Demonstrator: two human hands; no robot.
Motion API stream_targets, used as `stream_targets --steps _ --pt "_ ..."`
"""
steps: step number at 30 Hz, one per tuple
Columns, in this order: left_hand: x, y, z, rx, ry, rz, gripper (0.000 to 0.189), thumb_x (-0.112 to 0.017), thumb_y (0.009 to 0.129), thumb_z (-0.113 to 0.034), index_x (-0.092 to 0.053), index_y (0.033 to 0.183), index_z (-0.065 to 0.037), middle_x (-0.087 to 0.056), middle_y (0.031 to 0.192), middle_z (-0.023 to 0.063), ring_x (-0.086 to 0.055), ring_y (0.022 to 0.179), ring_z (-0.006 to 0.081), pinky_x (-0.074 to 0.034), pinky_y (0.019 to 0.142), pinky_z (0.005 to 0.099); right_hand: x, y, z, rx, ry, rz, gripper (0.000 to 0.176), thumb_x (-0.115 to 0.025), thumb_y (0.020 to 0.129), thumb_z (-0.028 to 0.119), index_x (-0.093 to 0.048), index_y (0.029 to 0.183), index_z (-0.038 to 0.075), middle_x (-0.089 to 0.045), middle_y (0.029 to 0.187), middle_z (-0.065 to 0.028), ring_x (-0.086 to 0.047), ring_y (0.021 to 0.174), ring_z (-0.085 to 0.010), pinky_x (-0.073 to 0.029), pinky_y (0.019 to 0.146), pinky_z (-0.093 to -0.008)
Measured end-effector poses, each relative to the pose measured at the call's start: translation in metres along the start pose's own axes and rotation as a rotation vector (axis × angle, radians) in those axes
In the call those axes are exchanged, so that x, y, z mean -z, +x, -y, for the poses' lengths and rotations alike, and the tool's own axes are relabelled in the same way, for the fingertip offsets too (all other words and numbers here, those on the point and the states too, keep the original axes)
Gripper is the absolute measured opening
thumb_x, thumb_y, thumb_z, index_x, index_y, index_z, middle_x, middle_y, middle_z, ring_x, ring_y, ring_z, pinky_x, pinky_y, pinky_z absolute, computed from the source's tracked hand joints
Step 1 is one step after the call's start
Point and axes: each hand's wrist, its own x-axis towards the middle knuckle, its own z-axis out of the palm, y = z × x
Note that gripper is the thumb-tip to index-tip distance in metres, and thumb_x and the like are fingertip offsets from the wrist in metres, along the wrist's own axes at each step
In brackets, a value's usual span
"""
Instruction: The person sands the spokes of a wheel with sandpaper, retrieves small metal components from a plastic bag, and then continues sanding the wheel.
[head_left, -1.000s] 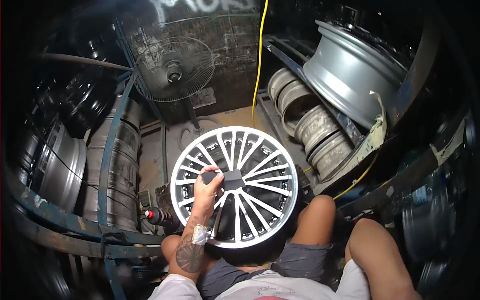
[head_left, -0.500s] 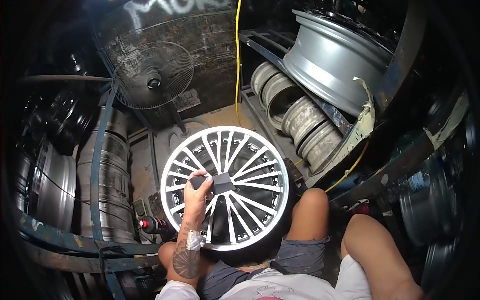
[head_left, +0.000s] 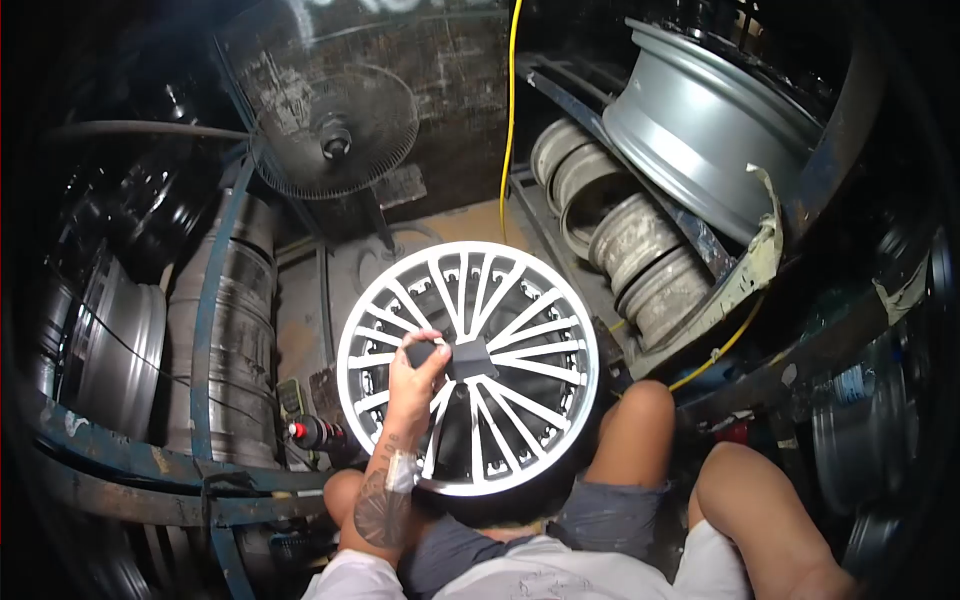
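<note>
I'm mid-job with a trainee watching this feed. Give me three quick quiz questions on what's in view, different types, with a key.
1. Multiple choice: what does the left hand hold at the middle of the spoked wheel?
A) a yellow cable
B) a dark grey piece
C) a bottle

2. True or false: the right hand is in view, resting on the wheel's rim.

3. Fill in: the dark bottle just left of the wheel has a ____ cap.

Key:
1. B
2. False; only part of the right arm shows, and its hand is out of view.
3. red
</note>
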Motion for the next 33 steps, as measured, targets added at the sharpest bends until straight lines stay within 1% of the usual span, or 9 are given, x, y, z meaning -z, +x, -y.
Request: stream_targets --steps 6,10,12,16,22,25,28,30,33 --pt "-0.002 -0.001 0.0 -0.02 -0.001 -0.012 0.03 -0.079 0.091 -0.013 -0.061 0.115 -0.01 -0.06 0.083 -0.0057 -0.047 0.062 -0.0001 -0.034 0.052 0.0176 -0.009 -0.007 0.008 -0.008 0.519 -0.01 0.03 -0.065 0.101 0.015 -0.063 0.122 -0.006 -0.069 0.122 -0.0165 -0.061 0.114 -0.021 -0.05 0.097 -0.036" --pt "-0.001 -0.001 0.001 -0.041 0.031 0.007 0.031 -0.079 0.091 -0.017 -0.062 0.116 -0.01 -0.062 0.086 -0.0043 -0.049 0.064 0.0005 -0.037 0.054 0.0174 -0.016 -0.01 0.015 -0.57 1.971 0.229 0.026 -0.058 0.098 0.01 -0.065 0.12 0.001 -0.065 0.127 -0.0136 -0.052 0.13 -0.0266 -0.032 0.116 -0.0447" --pt "0.0 -0.001 0.003 -0.018 0.011 -0.008 0.031 -0.079 0.091 -0.017 -0.062 0.116 -0.01 -0.063 0.087 -0.0035 -0.049 0.064 0.0006 -0.037 0.054 0.0175 -0.014 -0.014 0.025 -0.73 2.357 0.31 0.025 -0.057 0.096 0.007 -0.066 0.12 0.003 -0.065 0.127 -0.0127 -0.05 0.133 -0.0277 -0.03 0.121 -0.0466" --pt "-0.001 -0.003 0.002 -0.03 0.001 0.01 0.03 -0.078 0.091 -0.013 -0.061 0.116 -0.008 -0.063 0.088 -0.0045 -0.048 0.063 0.0001 -0.036 0.054 0.0176 0.006 -0.02 0.063 -0.476 2.01 0.169 0.028 -0.06 0.096 0.008 -0.063 0.123 0.002 -0.065 0.126 -0.0123 -0.053 0.13 -0.0261 -0.035 0.117 -0.0442" --pt "-0.008 -0.009 -0.006 -0.038 0.075 -0.01 0.027 -0.077 0.092 -0.014 -0.062 0.113 -0.008 -0.061 0.084 -0.0047 -0.048 0.062 0.0005 -0.034 0.052 0.018 0.03 -0.035 0.096 -0.359 1.932 0.171 0.037 -0.062 0.094 0.011 -0.059 0.13 0.0 -0.062 0.13 -0.0116 -0.054 0.127 -0.0243 -0.039 0.112 -0.0415" --pt "-0.004 -0.006 0.005 -0.08 0.112 0.051 0.023 -0.076 0.092 -0.014 -0.064 0.111 -0.007 -0.064 0.096 -0.0009 -0.057 0.09 0.0067 -0.046 0.082 0.0224 0.039 -0.046 0.109 -0.432 2.031 0.232 0.042 -0.064 0.094 0.013 -0.057 0.133 0.0 -0.06 0.131 -0.0112 -0.054 0.126 -0.0235 -0.041 0.109 -0.0401" --pt "-0.003 -0.008 0.009 -0.116 0.112 0.058 0.022 -0.076 0.092 -0.012 -0.065 0.11 -0.005 -0.064 0.099 -0.0002 -0.057 0.095 0.0076 -0.045 0.09 0.0236 0.061 -0.075 0.137 -0.612 2.243 0.645 0.047 -0.065 0.093 0.014 -0.055 0.137 -0.001 -0.059 0.133 -0.0108 -0.054 0.125 -0.0226 -0.043 0.106 -0.0387" --pt "0.0 -0.007 0.006 -0.066 0.043 0.055 0.03 -0.079 0.091 -0.016 -0.063 0.116 -0.009 -0.064 0.096 -0.0035 -0.056 0.075 0.0019 -0.045 0.061 0.0173 0.093 -0.103 0.174 -0.691 2.341 1.243 0.05 -0.066 0.093 0.015 -0.053 0.139 -0.001 -0.058 0.134 -0.0106 -0.055 0.124 -0.022 -0.045 0.105 -0.0378" --pt "0.006 -0.005 -0.002 -0.055 -0.039 0.022 0.038 -0.079 0.09 -0.011 -0.059 0.123 -0.008 -0.065 0.097 -0.0034 -0.058 0.074 0.0021 -0.046 0.061 0.0169 0.158 -0.167 0.229 -0.477 2.488 2.197 0.056 -0.067 0.092 0.017 -0.051 0.142 -0.002 -0.056 0.136 -0.0102 -0.055 0.123 -0.0211 -0.047 0.102 -0.0364"
